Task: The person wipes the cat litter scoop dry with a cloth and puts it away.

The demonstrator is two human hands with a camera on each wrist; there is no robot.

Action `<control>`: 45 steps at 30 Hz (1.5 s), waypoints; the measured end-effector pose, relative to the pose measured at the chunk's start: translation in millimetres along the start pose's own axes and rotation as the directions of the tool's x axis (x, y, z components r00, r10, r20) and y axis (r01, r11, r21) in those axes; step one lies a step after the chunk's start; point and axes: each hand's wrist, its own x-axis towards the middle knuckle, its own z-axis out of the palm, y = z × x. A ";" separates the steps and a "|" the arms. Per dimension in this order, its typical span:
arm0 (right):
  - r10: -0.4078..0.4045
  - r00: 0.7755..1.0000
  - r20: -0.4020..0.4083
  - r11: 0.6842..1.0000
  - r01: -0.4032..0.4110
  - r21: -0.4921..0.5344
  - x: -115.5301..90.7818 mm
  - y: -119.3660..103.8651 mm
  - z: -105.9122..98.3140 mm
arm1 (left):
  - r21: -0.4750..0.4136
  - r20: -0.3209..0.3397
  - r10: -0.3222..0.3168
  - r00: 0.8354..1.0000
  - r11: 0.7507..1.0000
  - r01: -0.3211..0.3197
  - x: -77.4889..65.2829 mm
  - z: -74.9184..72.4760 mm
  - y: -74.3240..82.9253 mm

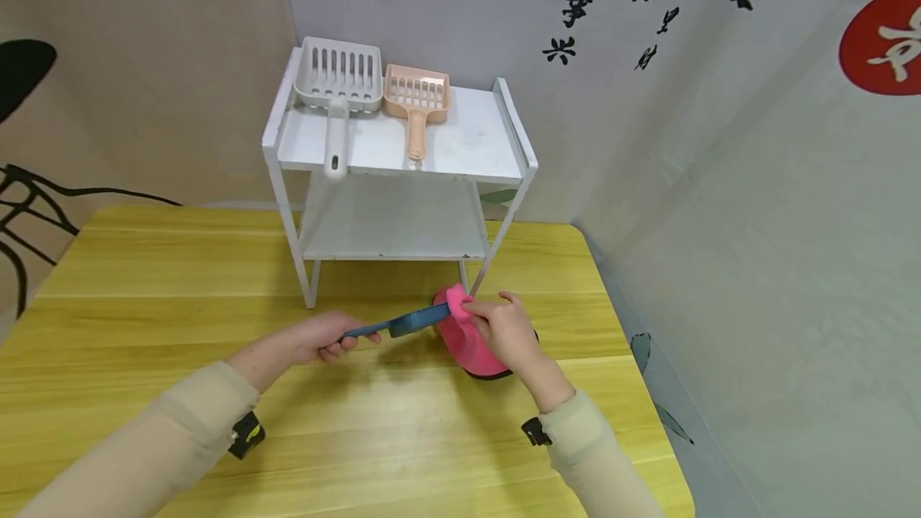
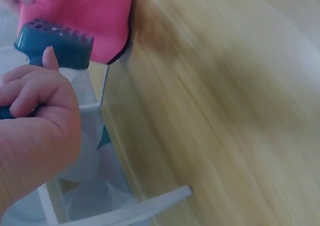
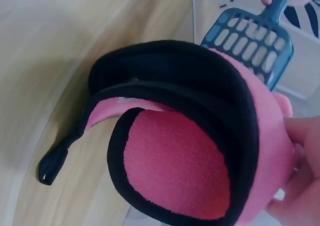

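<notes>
My left hand (image 1: 327, 336) grips the handle of a small dark blue litter scoop (image 1: 419, 320). Its slotted head (image 3: 252, 43) points right and overlaps the edge of a pink fabric piece in the head view. With its fingertips, my right hand (image 1: 509, 336) pinches that pink fabric piece (image 1: 466, 342) near its upper end. The right wrist view shows the piece as soft and hollow, edged in black, with a fuzzy pink round flap (image 3: 175, 166) and a black-edged strap ending in a loop (image 3: 52, 163). Part of the scoop's head is hidden behind the pink fabric in that view.
A white two-tier rack (image 1: 396, 218) stands at the back of the wooden table (image 1: 180, 286). On its top shelf lie a large pale grey slotted scoop (image 1: 336, 114) and a smaller peach one (image 1: 416, 122). One rack leg comes down right behind the pink fabric.
</notes>
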 end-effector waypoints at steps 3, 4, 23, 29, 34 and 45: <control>0.037 0.999 -0.020 0.999 -0.037 0.028 -0.5 7.0 -2.7 | 0.087 -0.068 0.056 0.996 0.995 -0.050 1.0 -3.8 -0.4; 0.047 0.999 -0.026 0.998 -0.046 0.032 -0.6 9.3 -3.5 | 0.111 -0.092 0.076 0.993 0.992 -0.066 1.2 -5.2 -0.4; 0.168 0.983 -0.076 0.986 -0.166 0.024 10.6 8.5 -13.8 | 0.650 -0.158 0.460 0.874 0.714 -0.258 -2.6 0.6 8.6; -0.008 1.000 0.021 1.000 0.008 -0.011 18.6 -11.1 -11.9 | 0.822 -0.086 0.536 0.840 0.514 -0.245 0.5 19.3 20.6; -0.124 0.987 0.101 0.990 0.130 -0.056 17.8 -18.6 -4.4 | 0.884 -0.045 0.607 0.793 0.394 -0.252 1.2 29.7 24.0; -0.008 0.988 0.156 0.998 -0.003 0.067 14.0 6.3 -13.4 | 0.727 0.023 0.569 0.822 0.554 -0.404 -7.3 4.2 10.3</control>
